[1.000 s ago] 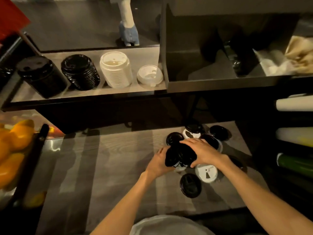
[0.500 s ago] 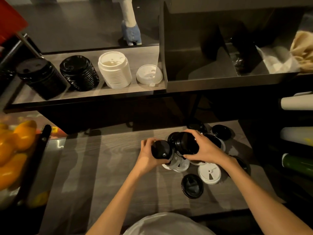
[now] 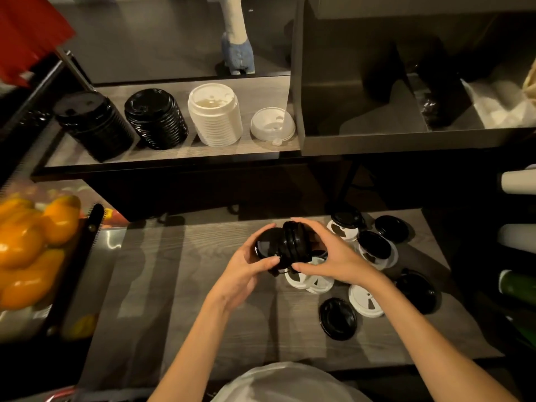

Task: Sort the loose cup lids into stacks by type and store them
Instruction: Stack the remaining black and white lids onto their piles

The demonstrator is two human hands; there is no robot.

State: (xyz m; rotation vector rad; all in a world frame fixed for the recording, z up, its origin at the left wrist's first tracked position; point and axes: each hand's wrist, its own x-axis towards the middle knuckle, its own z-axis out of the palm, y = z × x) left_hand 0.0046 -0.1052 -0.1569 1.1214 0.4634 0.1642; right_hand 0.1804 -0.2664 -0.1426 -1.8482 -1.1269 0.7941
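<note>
Two hands on it: the left hand (image 3: 246,274) pinches one black lid (image 3: 267,247) by its rim, the right hand (image 3: 333,256) curls round a small stack of black lids (image 3: 297,246) lying sideways, axis running left-right. They're touching above the bench (image 3: 203,285), so nesting looks like a short push inward. Loose lids lie just right. No readable writing anywhere.

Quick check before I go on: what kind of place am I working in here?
Most likely a café or drinks counter. Stacks of black cup lids and white cup lids line the shelf, sleeves of paper cups lie at the right, and oranges sit at the left.
</note>
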